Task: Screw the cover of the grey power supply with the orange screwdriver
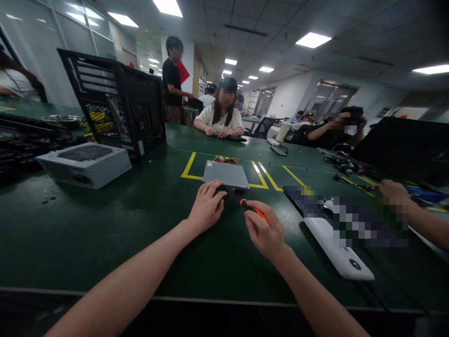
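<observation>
A flat grey computer power supply lies on the green table in front of me, its coloured wires bunched at the far side. My left hand grips its near left corner, fingers curled over a dark round part on the near face that they partly cover. A dark socket shows at the right of that face. Just right of it, my right hand is closed around a screwdriver with an orange and black handle. The screwdriver's shaft is too dark to make out; its front end points toward the power supply.
A larger power supply and an upright black computer case stand at left, near a metal bowl. A white power bank-like device lies at right, close to another person's hand. Another person sits opposite.
</observation>
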